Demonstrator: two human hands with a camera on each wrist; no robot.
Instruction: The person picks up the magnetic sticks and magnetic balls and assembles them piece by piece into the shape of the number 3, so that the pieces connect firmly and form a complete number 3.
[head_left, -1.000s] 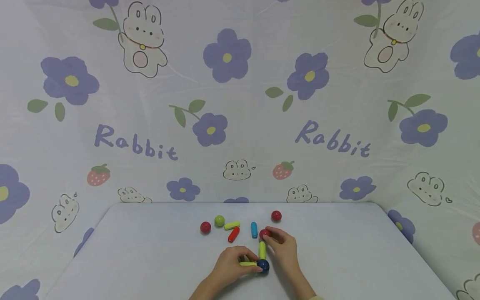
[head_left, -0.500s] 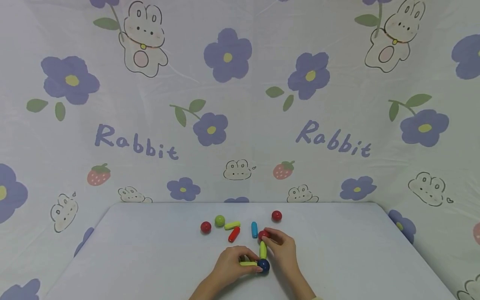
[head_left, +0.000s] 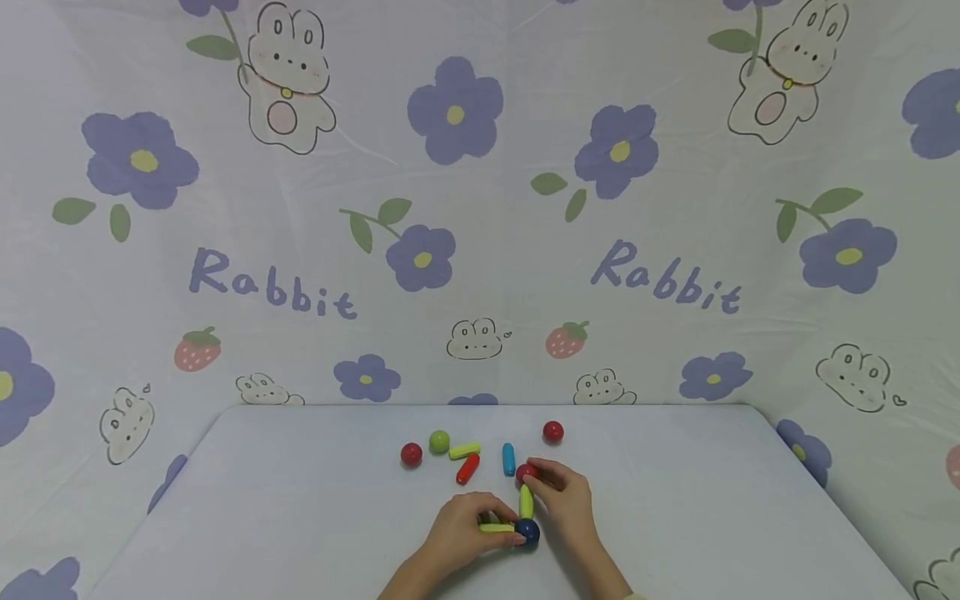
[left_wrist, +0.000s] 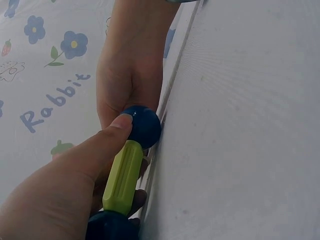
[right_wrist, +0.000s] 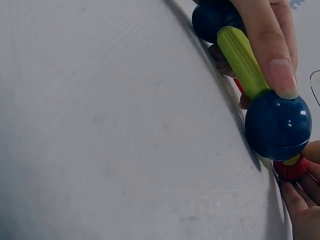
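Head view: left hand (head_left: 471,523) gripped glossy dark-blue ball (head_left: 528,532) and ribbed yellow-green rod (left_wrist: 122,177); right hand (head_left: 567,497) pinched glossy red ball (head_left: 525,473) at far end of second yellow-green rod (head_left: 527,502). Bright-blue rod (head_left: 508,459) lay nearby on white table (head_left: 300,500).

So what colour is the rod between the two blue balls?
The rod is yellow-green, seen best in the left wrist view.

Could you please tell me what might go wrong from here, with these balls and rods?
If the right hand pushes the held red ball unevenly, the yellow-green rod between it and the blue ball under the left hand's thumb might tilt or come loose. The blue rod lies close to the right hand and could be knocked. The loose red ball beyond might roll if bumped.
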